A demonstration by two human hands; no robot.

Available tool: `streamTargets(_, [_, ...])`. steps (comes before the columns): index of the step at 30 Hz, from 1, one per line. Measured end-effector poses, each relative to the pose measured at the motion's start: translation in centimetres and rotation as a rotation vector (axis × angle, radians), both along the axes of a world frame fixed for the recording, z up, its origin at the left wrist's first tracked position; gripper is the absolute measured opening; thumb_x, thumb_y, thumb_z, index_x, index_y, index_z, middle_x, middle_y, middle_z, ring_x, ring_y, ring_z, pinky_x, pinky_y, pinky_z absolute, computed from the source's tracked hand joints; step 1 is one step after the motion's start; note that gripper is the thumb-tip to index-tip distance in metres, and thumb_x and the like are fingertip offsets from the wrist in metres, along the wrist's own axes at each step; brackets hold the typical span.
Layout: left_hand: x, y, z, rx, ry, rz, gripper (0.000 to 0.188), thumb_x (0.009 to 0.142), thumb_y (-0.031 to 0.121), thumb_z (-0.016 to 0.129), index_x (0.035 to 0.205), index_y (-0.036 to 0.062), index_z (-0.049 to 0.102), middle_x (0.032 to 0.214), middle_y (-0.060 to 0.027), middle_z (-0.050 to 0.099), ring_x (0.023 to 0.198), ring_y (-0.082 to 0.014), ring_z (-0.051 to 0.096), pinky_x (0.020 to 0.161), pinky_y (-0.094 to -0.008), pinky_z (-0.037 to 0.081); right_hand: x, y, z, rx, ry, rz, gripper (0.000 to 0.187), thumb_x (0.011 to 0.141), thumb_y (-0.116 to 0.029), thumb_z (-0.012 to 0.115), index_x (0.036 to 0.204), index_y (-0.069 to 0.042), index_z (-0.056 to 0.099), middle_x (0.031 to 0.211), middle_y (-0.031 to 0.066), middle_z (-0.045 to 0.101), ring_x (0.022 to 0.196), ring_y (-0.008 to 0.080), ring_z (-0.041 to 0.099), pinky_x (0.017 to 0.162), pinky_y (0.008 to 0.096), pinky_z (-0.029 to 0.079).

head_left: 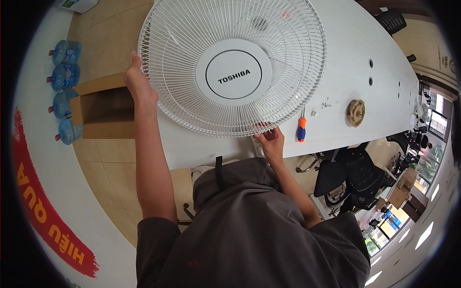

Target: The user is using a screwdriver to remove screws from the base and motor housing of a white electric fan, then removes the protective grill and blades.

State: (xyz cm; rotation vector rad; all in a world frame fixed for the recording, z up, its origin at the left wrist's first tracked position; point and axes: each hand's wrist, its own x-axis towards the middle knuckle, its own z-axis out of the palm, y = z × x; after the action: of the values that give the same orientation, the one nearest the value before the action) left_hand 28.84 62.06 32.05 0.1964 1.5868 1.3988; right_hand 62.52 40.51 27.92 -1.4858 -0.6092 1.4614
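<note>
A large round white fan grille (pixel 182 57) with a plain centre cap stands over the table in front of me. My left hand (pixel 141 85) grips its left rim, with part of the fingers hidden by the edge. At the near rim, right of the middle, my right hand (pixel 272 144) has its fingers bent and pressed against the wires. A screwdriver (pixel 301 128) with an orange and blue handle lies just right of that hand. Beyond it are a few small screws (pixel 326 104), a small white piece (pixel 314 114) and a round brown part (pixel 356 113).
The white table (pixel 345 57) stretches away to the right, with round holes in its top. An open cardboard box (pixel 108 129) stands left of it, near several blue water bottles (pixel 66 77) along the wall. A black office chair (pixel 357 173) is at the right.
</note>
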Motion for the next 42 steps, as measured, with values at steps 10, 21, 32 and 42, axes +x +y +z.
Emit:
streamTargets(10, [0.7, -0.4, 1.7, 0.053, -0.102, 0.043, 0.042, 0.102, 0.028, 0.045, 0.125, -0.0051, 0.057, 0.115, -0.0091, 0.064, 0.101, -0.0175, 0.062, 0.091, -0.0341, 0.047, 0.1, -1.6, 0.2, -0.108, -0.058, 0.098, 0.041, 0.084, 0.012, 0.065, 0.122, 0.003, 0.052, 0.113, 0.01, 0.063, 0.106, 0.0187, 0.062, 0.091, 0.0309, 0.05])
streamTargets(21, [-0.4, 0.5, 1.4, 0.012, -0.145, 0.016, 0.04, 0.103, 0.029, 0.041, 0.123, -0.0016, 0.059, 0.113, -0.0072, 0.065, 0.1, -0.0185, 0.062, 0.089, -0.0359, 0.048, 0.0, -1.9, -1.1, -0.022, -0.292, 0.101, 0.022, 0.088, 0.009, 0.059, 0.11, 0.006, 0.057, 0.099, 0.0095, 0.068, 0.088, 0.0156, 0.068, 0.079, 0.0288, 0.055])
streamTargets(32, [0.4, 0.2, 2.2, -0.04, -0.121, 0.06, 0.043, 0.104, 0.032, 0.038, 0.122, -0.0002, 0.06, 0.116, -0.0088, 0.064, 0.104, -0.0212, 0.061, 0.093, -0.0374, 0.047, 0.1, -1.6, -1.3, 0.002, -0.386, 0.105, 0.009, 0.09, 0.006, 0.059, 0.097, 0.006, 0.062, 0.085, 0.0076, 0.069, 0.074, 0.0121, 0.067, 0.066, 0.0246, 0.054])
streamTargets(42, [0.5, 0.6, 2.5, -0.025, -0.122, 0.029, 0.044, 0.105, 0.032, 0.036, 0.122, -0.0003, 0.061, 0.115, -0.0083, 0.064, 0.103, -0.0202, 0.061, 0.093, -0.0366, 0.047, 0.1, -1.9, -2.0, -0.043, -0.423, 0.113, 0.016, 0.084, 0.006, 0.065, 0.1, 0.006, 0.063, 0.086, 0.006, 0.07, 0.077, 0.0114, 0.067, 0.069, 0.0249, 0.053])
